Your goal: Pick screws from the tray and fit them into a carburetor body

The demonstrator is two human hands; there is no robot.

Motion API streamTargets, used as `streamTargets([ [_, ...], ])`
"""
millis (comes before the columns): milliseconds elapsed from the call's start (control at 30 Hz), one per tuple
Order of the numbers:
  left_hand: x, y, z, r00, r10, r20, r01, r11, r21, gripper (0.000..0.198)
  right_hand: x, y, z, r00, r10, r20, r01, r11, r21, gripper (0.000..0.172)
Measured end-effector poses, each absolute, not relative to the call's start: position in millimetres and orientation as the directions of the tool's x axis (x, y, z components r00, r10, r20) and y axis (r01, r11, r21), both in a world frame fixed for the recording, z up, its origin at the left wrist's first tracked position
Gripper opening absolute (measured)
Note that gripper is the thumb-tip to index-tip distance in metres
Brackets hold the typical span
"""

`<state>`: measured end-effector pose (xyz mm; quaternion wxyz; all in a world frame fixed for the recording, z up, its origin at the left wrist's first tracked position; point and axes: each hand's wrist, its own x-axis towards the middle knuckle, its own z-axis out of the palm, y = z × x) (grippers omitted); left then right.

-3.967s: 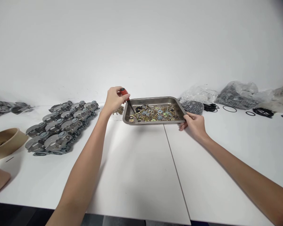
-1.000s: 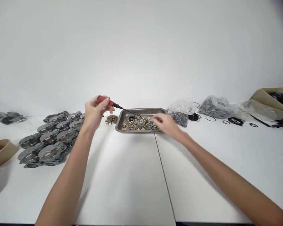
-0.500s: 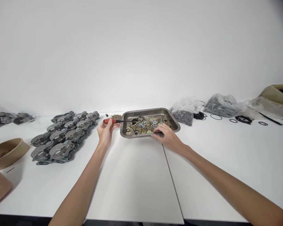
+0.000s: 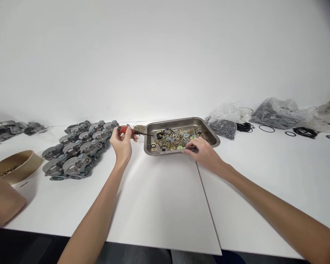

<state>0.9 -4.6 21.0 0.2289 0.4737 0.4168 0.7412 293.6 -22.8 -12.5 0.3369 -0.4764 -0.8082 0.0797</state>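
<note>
Now the tray sits in the middle of the clock, on the white table. Lots of small bits, gold screws and flat rings, lie all mixed up in it. The left hand, at nine o'clock, has its fingers wrapped round the red handle of a screwdriver, whose tip points at the tray's near end on that side. The right hand, at four o'clock, has bent fingers over the tray's near rim; I cannot tell if they pinch the rim or a bit. A little gold heap lies outside the tray, just above nine o'clock, so some seems done, but with so many bits mixed, plenty seems left. Metal parts stand in rows farther out at nine o'clock, and a bowl is past them.
</note>
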Motion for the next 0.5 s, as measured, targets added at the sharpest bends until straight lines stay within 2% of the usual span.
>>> streamTargets([
  [333, 17, 0, -6, -0.222, 0.881, 0.418, 0.061, -0.415, 0.908, 0.03, 295, -22, -18, -0.37, 0.764, 0.529, 0.708, 0.6, -0.372, 0.024],
  [500, 15, 1, -9, -0.227, 0.859, 0.458, 0.128, -0.44, 0.889, 0.026, 294, -23, -19, -0.364, 0.768, 0.526, 0.714, 0.593, -0.372, 0.024],
])
